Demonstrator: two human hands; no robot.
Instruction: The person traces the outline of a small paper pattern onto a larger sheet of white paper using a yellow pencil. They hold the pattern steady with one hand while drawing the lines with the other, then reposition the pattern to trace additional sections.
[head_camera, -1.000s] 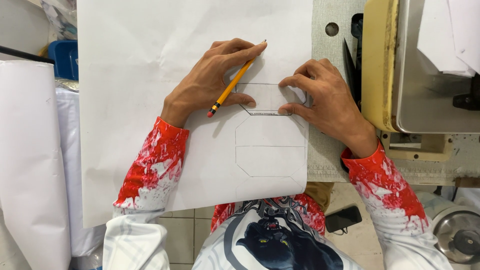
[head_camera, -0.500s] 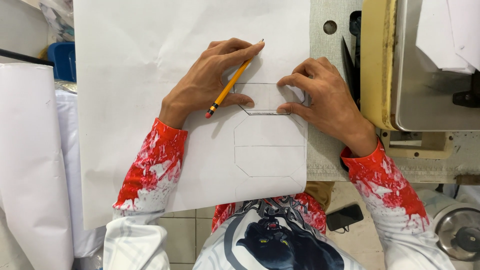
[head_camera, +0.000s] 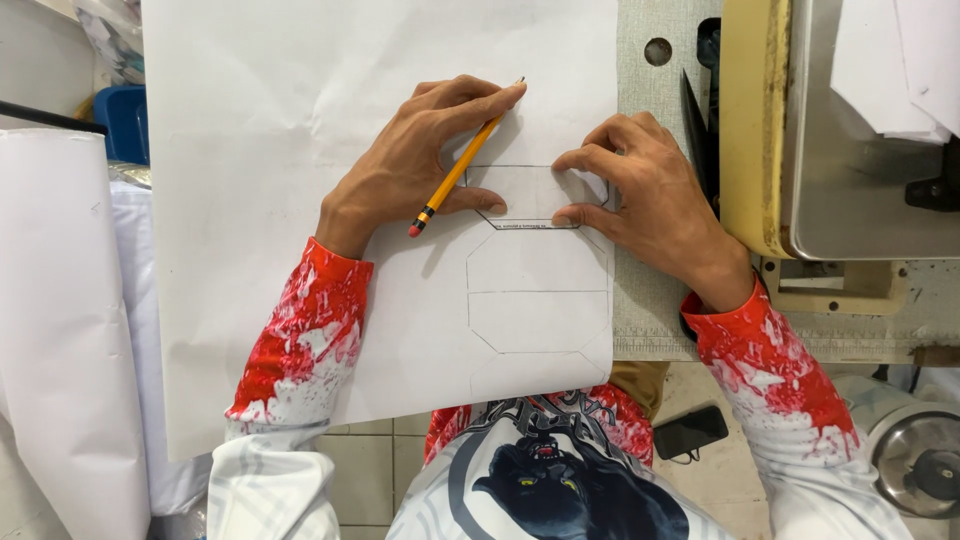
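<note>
Head view: left hand (head_camera: 420, 165) grips yellow wooden pencil (head_camera: 462, 163), tip at template's top edge. Right hand (head_camera: 645, 190) presses fingers flat on small clear octagonal template (head_camera: 540, 195) atop large white paper sheet (head_camera: 300, 200). Black scissors (head_camera: 700, 110) and beige sewing machine (head_camera: 840, 130) just right; white paper roll (head_camera: 60, 330) far left.

White paper, yellow pencil, red-splashed sleeves

The paper (head_camera: 270, 200) is white with thin grey pencil outlines of cut-cornered shapes; the pencil (head_camera: 458, 172) is yellow-orange with a black band and a pink-red eraser. The sleeves (head_camera: 300, 330) are white splattered with red, and the shirt (head_camera: 545, 480) carries a black panther print. The tabletop (head_camera: 650, 310) is speckled pale grey, the machine (head_camera: 800, 130) cream-yellow and grey, the bin (head_camera: 120, 120) blue, the scissors (head_camera: 700, 110) black.
</note>
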